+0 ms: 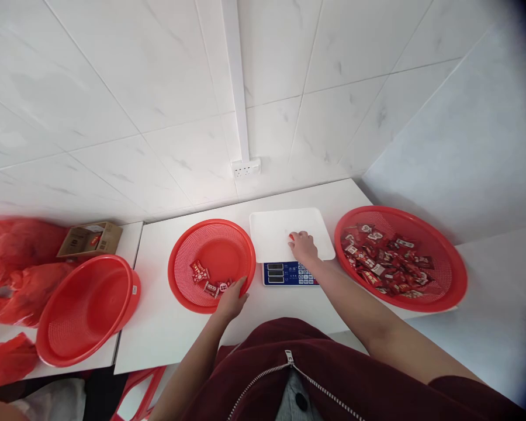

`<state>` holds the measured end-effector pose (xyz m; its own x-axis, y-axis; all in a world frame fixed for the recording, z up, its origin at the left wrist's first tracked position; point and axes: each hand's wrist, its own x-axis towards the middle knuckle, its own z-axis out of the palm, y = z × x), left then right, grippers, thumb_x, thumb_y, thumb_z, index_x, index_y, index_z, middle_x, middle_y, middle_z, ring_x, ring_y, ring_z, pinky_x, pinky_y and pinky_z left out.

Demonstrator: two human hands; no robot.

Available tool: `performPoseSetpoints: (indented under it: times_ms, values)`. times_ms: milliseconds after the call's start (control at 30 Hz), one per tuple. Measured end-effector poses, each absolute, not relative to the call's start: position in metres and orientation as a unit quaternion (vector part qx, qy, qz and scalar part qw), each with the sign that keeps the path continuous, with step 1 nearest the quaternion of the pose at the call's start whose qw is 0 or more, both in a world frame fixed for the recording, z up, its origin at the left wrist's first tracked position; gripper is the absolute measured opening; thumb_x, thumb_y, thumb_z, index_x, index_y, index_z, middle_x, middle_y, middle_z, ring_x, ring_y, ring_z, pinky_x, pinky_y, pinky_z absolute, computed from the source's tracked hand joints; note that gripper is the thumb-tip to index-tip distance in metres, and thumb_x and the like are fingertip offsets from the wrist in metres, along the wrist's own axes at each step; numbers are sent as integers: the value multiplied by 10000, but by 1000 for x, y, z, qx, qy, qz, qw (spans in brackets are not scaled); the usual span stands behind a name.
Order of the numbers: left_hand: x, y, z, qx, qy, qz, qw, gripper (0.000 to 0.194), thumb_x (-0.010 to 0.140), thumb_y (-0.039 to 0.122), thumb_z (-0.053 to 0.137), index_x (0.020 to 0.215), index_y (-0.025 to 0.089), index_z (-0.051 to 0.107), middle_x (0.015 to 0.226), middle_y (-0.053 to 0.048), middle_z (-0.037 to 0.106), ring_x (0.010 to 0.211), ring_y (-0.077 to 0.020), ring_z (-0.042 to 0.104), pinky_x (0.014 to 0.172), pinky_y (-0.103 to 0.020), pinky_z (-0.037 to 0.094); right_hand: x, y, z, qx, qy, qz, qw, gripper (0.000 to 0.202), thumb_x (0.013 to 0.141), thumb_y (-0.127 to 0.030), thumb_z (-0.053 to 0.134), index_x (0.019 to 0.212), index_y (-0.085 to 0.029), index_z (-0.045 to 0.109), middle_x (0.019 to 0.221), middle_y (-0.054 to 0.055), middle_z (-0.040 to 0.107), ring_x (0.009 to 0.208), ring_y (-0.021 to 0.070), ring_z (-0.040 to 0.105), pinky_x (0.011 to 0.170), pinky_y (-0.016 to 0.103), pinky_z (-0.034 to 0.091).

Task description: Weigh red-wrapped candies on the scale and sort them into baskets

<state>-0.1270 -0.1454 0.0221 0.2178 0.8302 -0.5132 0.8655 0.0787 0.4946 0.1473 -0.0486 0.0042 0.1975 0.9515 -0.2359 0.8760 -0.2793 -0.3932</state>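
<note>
My left hand (231, 302) grips the near right rim of a round red plastic basket (219, 254), with its fingers at the inner side. A few red wrapped packets (199, 272) lie in that basket, some close to my left fingertips. Over the white pan (269, 225) of a digital scale (289, 273), my right hand (303, 247) is closed on a small red packet (291, 236), mostly hidden by the fingers. To the right, a bigger share of red wrapped packets (383, 257) fills the bottom of another red basket (447, 275).
At the left, a red basin (85, 310) leans on the neighbouring table beside red plastic bags (21, 263) and an open cardboard box (90, 240). A wall socket (246, 168) sits above the white table (153, 292). Someone's arm (2, 409) shows at the lower left.
</note>
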Motion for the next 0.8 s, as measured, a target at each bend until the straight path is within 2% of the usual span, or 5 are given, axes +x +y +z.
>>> performPoseSetpoints:
  times_ms: [133,300,500,600,800]
  values:
    - [-127,-145,23,682,624,-28,381,578,844,244,509,1397,146,373,1356,-137,500,1230,-237,474,1005,-327,347,149,-45,2,-751,-556,301,190,273,894,-197,405,1029,-155,639,1073,141,555,905,230,571,773,351,469]
    - [-129,-147,22,688,621,-22,374,565,854,240,494,1396,136,375,1360,-141,497,1220,-235,483,1000,-327,356,117,-40,22,-707,-551,366,251,300,873,-204,431,1118,-191,605,955,54,648,851,181,619,762,327,517]
    - [-130,-143,19,698,620,-42,356,545,873,253,471,1396,145,367,1375,-139,486,1233,-234,474,999,-333,355,63,-47,78,-454,-609,557,336,514,838,-431,573,1320,-276,484,1360,50,509,1191,204,518,951,350,467]
    - [-133,-134,22,702,631,-54,327,525,895,262,424,1403,157,350,1367,-147,490,1232,-247,475,987,-360,368,79,-53,92,-469,-611,538,341,574,805,-451,621,1333,-280,473,1428,62,428,1294,236,411,1036,405,384]
    - [-163,-100,36,680,684,-84,249,491,928,287,307,1407,182,339,1359,-162,491,1192,-296,510,941,-439,405,197,-75,70,-657,-540,413,325,450,853,-365,560,1280,-229,512,1372,89,487,1217,226,493,975,363,423]
